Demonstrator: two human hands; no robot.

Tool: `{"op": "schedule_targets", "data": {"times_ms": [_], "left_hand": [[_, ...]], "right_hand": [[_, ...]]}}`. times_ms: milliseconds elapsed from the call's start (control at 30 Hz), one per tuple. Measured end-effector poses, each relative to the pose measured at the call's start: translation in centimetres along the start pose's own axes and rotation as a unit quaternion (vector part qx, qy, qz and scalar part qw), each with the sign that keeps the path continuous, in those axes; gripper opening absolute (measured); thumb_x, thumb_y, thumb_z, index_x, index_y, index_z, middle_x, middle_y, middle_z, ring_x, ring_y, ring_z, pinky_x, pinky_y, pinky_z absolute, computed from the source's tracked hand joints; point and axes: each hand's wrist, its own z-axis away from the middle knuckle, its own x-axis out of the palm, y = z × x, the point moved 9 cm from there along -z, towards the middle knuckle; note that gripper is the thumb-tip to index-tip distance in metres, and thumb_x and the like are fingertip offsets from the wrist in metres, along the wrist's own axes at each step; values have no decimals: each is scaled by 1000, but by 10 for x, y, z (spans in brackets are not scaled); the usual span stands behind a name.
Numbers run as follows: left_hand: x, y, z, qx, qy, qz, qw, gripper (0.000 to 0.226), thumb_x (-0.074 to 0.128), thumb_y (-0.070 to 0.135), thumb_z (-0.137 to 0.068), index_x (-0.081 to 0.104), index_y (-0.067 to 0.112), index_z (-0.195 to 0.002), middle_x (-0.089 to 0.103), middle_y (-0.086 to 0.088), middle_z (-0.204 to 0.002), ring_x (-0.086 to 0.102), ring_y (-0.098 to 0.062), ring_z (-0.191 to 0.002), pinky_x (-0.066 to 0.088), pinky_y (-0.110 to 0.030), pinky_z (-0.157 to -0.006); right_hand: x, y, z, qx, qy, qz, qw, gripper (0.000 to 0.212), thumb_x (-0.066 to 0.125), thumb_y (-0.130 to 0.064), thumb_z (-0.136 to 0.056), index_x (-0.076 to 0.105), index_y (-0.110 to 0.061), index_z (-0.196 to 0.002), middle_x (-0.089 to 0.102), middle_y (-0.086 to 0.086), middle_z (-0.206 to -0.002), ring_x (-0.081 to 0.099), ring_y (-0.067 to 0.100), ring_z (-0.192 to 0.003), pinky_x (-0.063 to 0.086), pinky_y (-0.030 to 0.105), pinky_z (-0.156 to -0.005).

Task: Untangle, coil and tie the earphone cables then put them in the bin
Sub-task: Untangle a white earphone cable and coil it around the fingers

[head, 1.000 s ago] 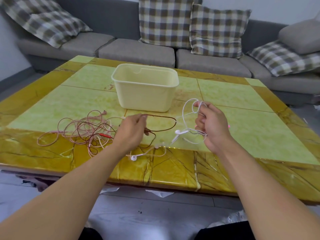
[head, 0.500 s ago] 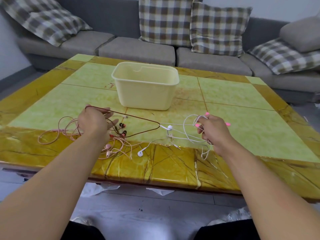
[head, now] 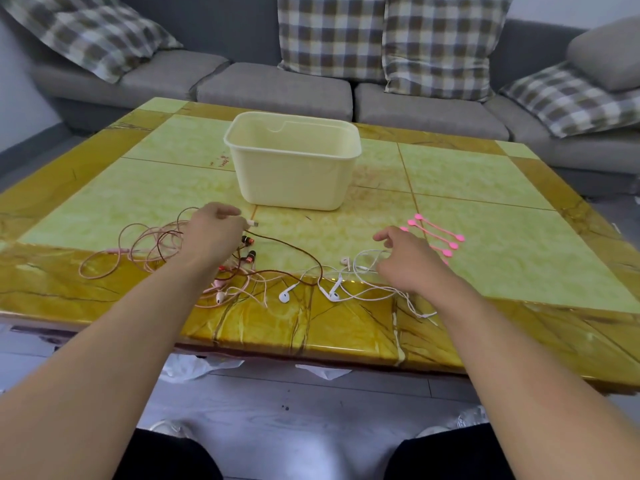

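Where the two bare forearms reach in from 6 o'clock, the glossy yellow and green marble-pattern table (head: 485, 188) begins with its amber front border; on this border, near the edge, lie the white earbuds with thin white cable (head: 332, 289), loosely spread and partly crossing the other cables; just at 9 o'clock from them sits the tangle of pink earphone cable (head: 138, 247), whose loops stretch far toward 9 o'clock, with one pink earbud close to the front edge; mixed into this tangle is the dark brown earphone cable with copper-red metal buds (head: 294, 251), which runs in a curve from the left hand to the white set. The left hand (head: 211, 233) rests over the pink tangle, its fingers curled around strands there, and a small plug end shows just beyond its fingertips; which cable it grips exactly I cannot tell. The right hand (head: 405, 258) hovers low over the white cable with fingers relaxed and slightly spread, holding nothing that can be seen; whether the fingertips touch the cable I cannot tell. Just at 3 o'clock from the right hand lie the bright pink silicone cable ties (head: 436, 233), side by side on the green tile. Farther, toward 12 o'clock, stands the pale cream rectangular plastic bin (head: 294, 174), upright, well apart from all cables. Behind the table is the grey fabric sofa (head: 277, 88) with checked cushions (head: 332, 32).
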Motion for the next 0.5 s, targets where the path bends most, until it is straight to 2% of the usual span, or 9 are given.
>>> {"op": "schedule_targets", "data": {"times_ms": [33, 67, 133, 200, 267, 300, 400, 433, 500], "left_hand": [[5, 0, 1, 8, -29, -51, 998, 28, 63, 23, -92, 62, 19, -120, 61, -4, -122, 60, -19, -87, 46, -33, -71], [10, 1, 5, 22, -52, -111, 992, 28, 64, 28, -92, 62, 20, -118, 62, -2, -118, 62, -21, -84, 49, -34, -71], [15, 2, 13, 51, -65, -258, 963, 34, 64, 37, -89, 61, 24, -121, 60, 3, -116, 65, -25, -89, 53, -38, -77], [17, 5, 16, 79, -49, -384, 919, 45, 62, 43, -89, 59, 26, -130, 58, -3, -130, 59, -32, -112, 49, -44, -89], [16, 10, 18, 91, -37, -467, 879, 53, 60, 47, -90, 55, 24, -137, 48, -8, -147, 47, -36, -130, 43, -49, -99], [14, 14, 19, 97, -24, -503, 858, 54, 58, 49, -90, 54, 23, -138, 47, -9, -149, 45, -37, -133, 41, -49, -100], [8, 40, 26, 169, 59, -572, 801, 44, 56, 48, -91, 64, 24, -127, 58, -7, -129, 45, -33, -122, 36, -44, -95], [11, 48, 31, 203, 77, -553, 805, 39, 58, 46, -90, 68, 26, -122, 60, -7, -125, 45, -32, -119, 34, -43, -94], [26, 57, 42, 262, 52, -459, 847, 30, 62, 45, -91, 73, 28, -113, 64, -5, -123, 48, -30, -117, 36, -44, -97]], "right_hand": [[-6, -9, 3, -31, 24, 6, 999, 50, 65, -16, -84, 58, -30, -132, 62, -3, -128, 58, 21, -118, 49, 40, -99], [-10, -20, 6, -64, 31, -11, 997, 45, 67, -16, -83, 63, -31, -126, 63, -6, -126, 58, 18, -118, 49, 39, -99], [-2, -38, 13, -126, -24, -51, 990, 28, 74, -20, -81, 72, -32, -106, 69, -14, -105, 65, 10, -98, 53, 34, -86], [20, -49, 22, -150, -123, -16, 981, 21, 85, -33, -76, 75, -31, -95, 70, -14, -87, 66, 7, -83, 53, 31, -75], [38, -49, 28, -153, -161, 66, 973, 27, 89, -42, -71, 73, -31, -89, 68, -14, -83, 66, 8, -81, 54, 32, -74], [41, -49, 28, -152, -155, 90, 972, 25, 89, -40, -70, 71, -32, -86, 67, -15, -82, 66, 9, -82, 55, 33, -75], [40, -46, 22, -150, -131, 104, 975, 17, 86, -27, -77, 70, -32, -77, 67, -16, -78, 68, 11, -81, 54, 31, -72], [39, -45, 21, -149, -131, 96, 975, 17, 84, -25, -79, 69, -32, -75, 66, -17, -77, 67, 10, -81, 52, 29, -71], [37, -45, 20, -153, -138, 64, 976, 19, 80, -24, -84, 68, -33, -74, 67, -17, -80, 66, 9, -83, 51, 29, -72]]}}
